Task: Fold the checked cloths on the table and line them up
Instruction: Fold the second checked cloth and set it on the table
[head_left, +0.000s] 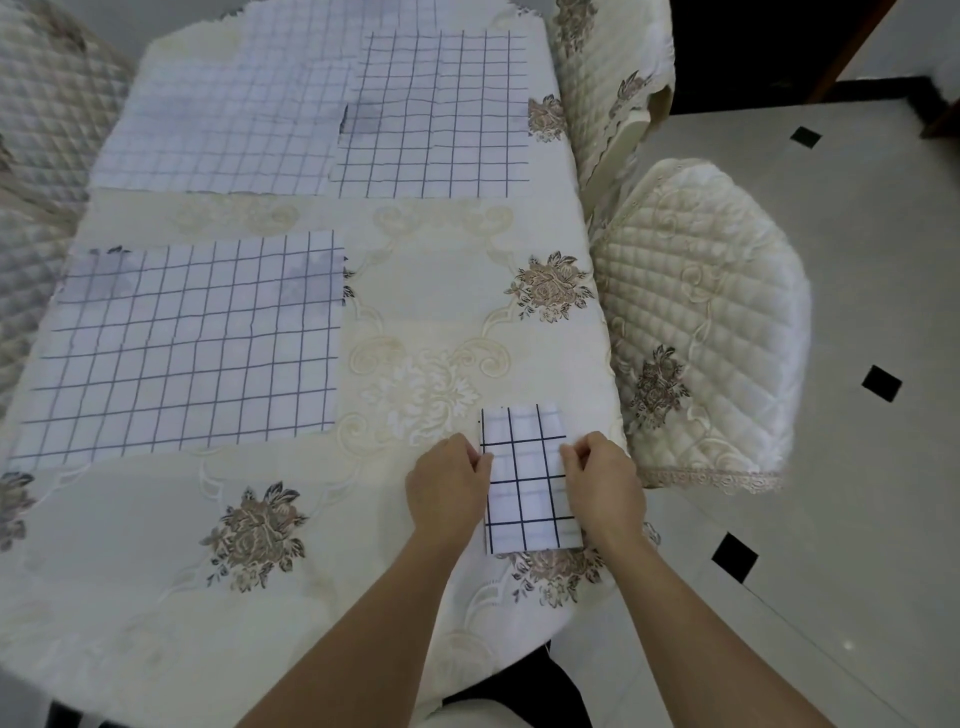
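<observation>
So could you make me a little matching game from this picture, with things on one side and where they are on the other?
Things:
1 folded cloth
2 left hand
3 right hand
4 padded chair

Places:
A beside the table, off its right edge
B pinching the folded cloth's right edge
C lying near the table's near right edge
D pinching the folded cloth's left edge

Pairs: 1-C, 2-D, 3-B, 4-A
</observation>
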